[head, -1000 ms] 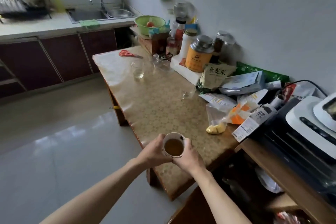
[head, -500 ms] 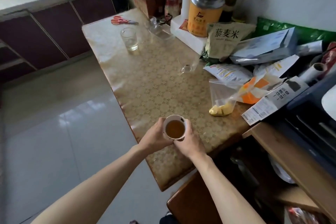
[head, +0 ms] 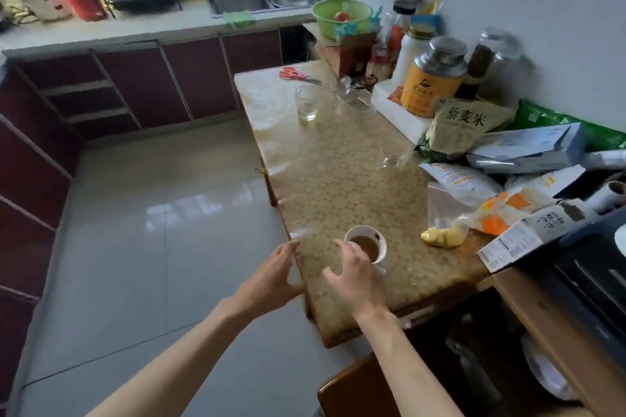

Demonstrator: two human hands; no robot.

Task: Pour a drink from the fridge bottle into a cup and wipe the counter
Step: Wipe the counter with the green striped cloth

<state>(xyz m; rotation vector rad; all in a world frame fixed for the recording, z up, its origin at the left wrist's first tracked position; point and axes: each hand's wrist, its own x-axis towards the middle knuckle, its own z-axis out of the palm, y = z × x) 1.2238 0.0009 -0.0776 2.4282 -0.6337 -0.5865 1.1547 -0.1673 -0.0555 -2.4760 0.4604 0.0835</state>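
Note:
A white cup [head: 367, 242] with brown drink in it stands on the patterned table [head: 325, 179], near the front corner. My right hand [head: 352, 272] hovers just left of the cup with fingers spread, apart from it or barely grazing its rim. Off the table's left edge, my left hand [head: 271, 276] is open and holds nothing. A green cloth [head: 238, 19] lies on the far counter [head: 118, 34] by the sink [head: 240, 2]. No fridge bottle is in view.
A clear glass [head: 306, 103] and red scissors [head: 298, 74] sit at the table's far end, and another small glass [head: 393, 156] mid-table. Bags, boxes, jars and an orange tin [head: 432, 81] crowd the right side along the wall. A dark appliance [head: 592, 267] stands at right.
Both hands held the cup above the table's front edge; now the cup stands on the table and both hands have let go and spread open. The camera view tilted up.

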